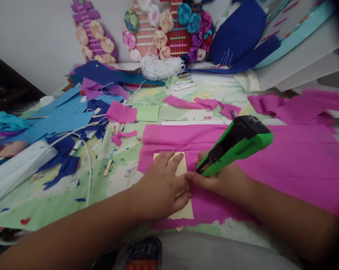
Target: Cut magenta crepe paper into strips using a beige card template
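My left hand (165, 187) lies flat with its fingers stretched out, pressing on a cream card strip (185, 214). Under the card spreads a wide sheet of magenta crepe paper (296, 165), folded along its upper left part. My right hand (228, 182) is closed round a green and black utility knife (234, 148). The knife's thick end points up and right, and its narrow end is down near the card's right edge. Its blade tip is hidden by my fingers. My right thumb touches or nearly touches my left hand.
Blue paper scraps (62, 116) and a white power strip (20, 172) with its cable lie at left. Behind stand paper-flower-trimmed guitar shapes (180, 37) and a tangle of white string (160, 67). More magenta scraps (304, 107) lie at right.
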A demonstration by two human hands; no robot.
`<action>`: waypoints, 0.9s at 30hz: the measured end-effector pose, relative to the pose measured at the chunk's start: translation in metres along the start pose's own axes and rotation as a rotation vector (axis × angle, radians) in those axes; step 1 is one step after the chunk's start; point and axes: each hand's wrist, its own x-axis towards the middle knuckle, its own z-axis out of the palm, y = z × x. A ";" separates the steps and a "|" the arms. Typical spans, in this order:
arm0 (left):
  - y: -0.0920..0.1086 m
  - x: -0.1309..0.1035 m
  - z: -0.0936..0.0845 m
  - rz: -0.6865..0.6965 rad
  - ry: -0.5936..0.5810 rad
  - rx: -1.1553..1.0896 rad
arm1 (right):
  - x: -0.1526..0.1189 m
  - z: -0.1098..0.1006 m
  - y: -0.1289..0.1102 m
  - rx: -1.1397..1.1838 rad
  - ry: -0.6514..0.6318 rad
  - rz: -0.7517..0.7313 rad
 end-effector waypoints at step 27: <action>-0.001 -0.001 0.002 -0.009 0.029 0.046 | 0.002 -0.001 0.009 0.159 0.015 0.010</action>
